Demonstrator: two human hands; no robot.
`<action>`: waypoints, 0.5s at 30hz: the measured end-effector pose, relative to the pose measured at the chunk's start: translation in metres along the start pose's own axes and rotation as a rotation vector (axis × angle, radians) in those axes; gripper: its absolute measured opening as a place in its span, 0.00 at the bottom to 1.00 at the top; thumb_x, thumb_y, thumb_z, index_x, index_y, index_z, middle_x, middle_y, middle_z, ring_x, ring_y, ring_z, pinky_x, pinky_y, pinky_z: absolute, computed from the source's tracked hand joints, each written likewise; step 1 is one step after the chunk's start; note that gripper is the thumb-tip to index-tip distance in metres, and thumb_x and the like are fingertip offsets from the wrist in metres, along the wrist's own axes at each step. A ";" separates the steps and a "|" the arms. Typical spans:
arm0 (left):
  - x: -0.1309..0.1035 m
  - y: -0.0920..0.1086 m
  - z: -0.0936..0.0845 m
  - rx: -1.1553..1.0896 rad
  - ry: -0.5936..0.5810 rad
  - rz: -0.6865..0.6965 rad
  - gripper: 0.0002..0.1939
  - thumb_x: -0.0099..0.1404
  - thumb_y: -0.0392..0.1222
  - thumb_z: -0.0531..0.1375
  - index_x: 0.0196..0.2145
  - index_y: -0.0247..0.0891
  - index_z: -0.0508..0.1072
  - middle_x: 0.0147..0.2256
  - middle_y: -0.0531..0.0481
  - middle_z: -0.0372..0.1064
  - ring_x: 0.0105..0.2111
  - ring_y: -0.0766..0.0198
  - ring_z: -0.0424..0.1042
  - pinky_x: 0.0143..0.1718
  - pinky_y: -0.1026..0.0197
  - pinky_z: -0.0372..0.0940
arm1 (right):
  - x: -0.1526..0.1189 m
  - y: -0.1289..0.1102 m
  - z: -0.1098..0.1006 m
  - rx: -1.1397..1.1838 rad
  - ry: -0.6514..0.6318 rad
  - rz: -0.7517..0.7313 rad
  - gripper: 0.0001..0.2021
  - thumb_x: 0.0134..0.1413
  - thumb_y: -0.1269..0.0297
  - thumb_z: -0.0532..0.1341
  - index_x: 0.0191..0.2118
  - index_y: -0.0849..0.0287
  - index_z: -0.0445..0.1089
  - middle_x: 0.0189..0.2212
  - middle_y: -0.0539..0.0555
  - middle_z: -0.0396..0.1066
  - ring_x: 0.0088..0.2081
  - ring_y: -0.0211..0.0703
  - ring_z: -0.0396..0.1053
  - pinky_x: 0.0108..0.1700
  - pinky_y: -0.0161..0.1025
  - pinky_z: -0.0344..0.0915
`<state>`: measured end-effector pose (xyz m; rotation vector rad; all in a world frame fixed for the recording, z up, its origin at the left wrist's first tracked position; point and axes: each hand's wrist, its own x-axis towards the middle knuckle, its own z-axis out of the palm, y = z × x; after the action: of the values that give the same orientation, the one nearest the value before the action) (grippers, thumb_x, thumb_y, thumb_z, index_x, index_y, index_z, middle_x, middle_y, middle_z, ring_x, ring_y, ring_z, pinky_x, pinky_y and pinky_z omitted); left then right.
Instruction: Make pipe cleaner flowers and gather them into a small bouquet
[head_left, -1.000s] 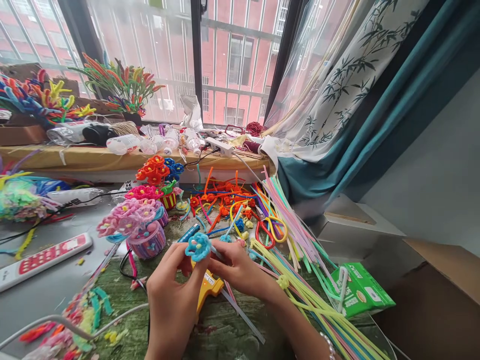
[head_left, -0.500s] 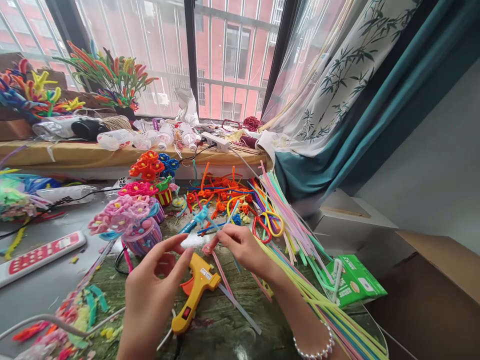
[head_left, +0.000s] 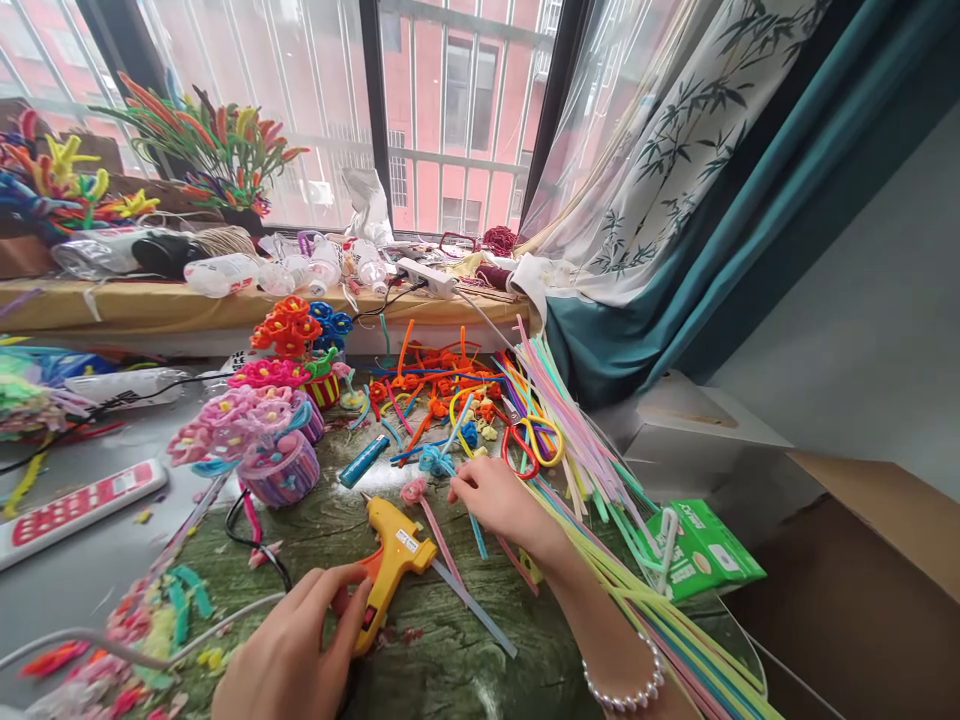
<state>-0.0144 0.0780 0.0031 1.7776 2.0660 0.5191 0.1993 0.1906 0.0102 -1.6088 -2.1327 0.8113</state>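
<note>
The left hand [head_left: 296, 650] curls around the handle of a yellow plastic glue gun [head_left: 390, 565] lying on the green marbled tabletop [head_left: 450, 660]. The right hand [head_left: 499, 500] rests open, fingertips touching a fuzzy pink pipe-cleaner flower [head_left: 414, 490], just beyond the gun's nozzle.

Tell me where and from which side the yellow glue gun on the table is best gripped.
Grip the yellow glue gun by its handle, the near end by the orange trigger, coming from the near left. It lies flat with its nozzle pointing away to the upper left, likely hot. The left hand already touches that handle; the right hand is by the pink flower stem.
</note>
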 end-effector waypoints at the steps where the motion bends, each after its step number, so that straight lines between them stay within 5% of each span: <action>1: 0.000 0.000 0.000 0.009 -0.015 -0.013 0.17 0.62 0.57 0.49 0.37 0.53 0.75 0.39 0.58 0.77 0.37 0.62 0.77 0.35 0.63 0.64 | 0.001 0.002 0.001 -0.008 -0.003 0.002 0.12 0.55 0.72 0.57 0.25 0.63 0.76 0.24 0.54 0.73 0.30 0.39 0.68 0.31 0.33 0.54; 8: 0.002 0.007 0.004 0.014 -0.055 -0.053 0.21 0.60 0.59 0.46 0.37 0.52 0.74 0.41 0.57 0.77 0.40 0.60 0.77 0.38 0.60 0.65 | 0.001 0.011 0.004 -0.058 -0.045 0.026 0.10 0.50 0.71 0.62 0.20 0.60 0.68 0.19 0.50 0.69 0.27 0.39 0.68 0.27 0.32 0.53; 15: 0.002 0.008 -0.001 -0.002 -0.068 -0.063 0.21 0.59 0.59 0.46 0.36 0.52 0.74 0.41 0.57 0.77 0.39 0.60 0.77 0.37 0.60 0.64 | 0.003 0.012 0.008 -0.098 0.000 0.040 0.05 0.49 0.65 0.66 0.30 0.61 0.72 0.29 0.54 0.75 0.33 0.43 0.71 0.31 0.33 0.56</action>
<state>-0.0081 0.0807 0.0078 1.6990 2.0668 0.4368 0.2027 0.1940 -0.0035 -1.7045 -2.1776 0.7289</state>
